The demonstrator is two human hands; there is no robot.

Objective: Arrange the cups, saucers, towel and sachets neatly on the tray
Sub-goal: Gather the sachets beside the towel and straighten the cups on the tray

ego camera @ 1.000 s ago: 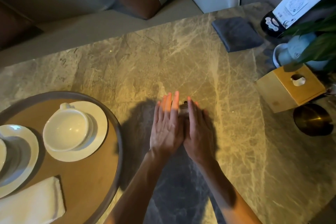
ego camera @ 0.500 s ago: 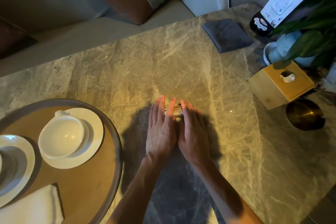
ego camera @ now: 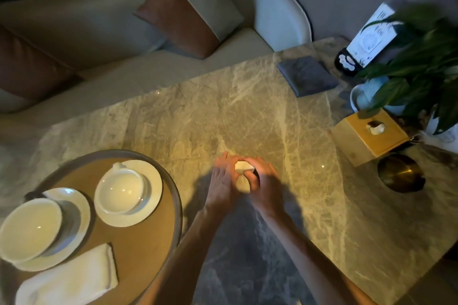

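A round brown tray (ego camera: 158,238) lies at the lower left of the marble table. On it stand two white cups, one (ego camera: 121,190) on its saucer (ego camera: 151,176) and one (ego camera: 29,228) on a second saucer (ego camera: 74,205), with a folded white towel (ego camera: 69,277) in front. In the table's middle my left hand (ego camera: 223,181) and my right hand (ego camera: 262,181) curl together around a small pale stack of sachets (ego camera: 244,166); only its top edge shows between the fingers.
A grey folded cloth (ego camera: 307,74) lies at the far right. A wooden tissue box (ego camera: 369,134), a brass bowl (ego camera: 400,173), a potted plant (ego camera: 421,67) and a card stand (ego camera: 366,42) crowd the right edge. A sofa with cushions runs behind the table.
My hands went from lying flat side by side over the sachets to curling around them, fingertips gathered at the stack. The camera pulled back and shows more of the tray.
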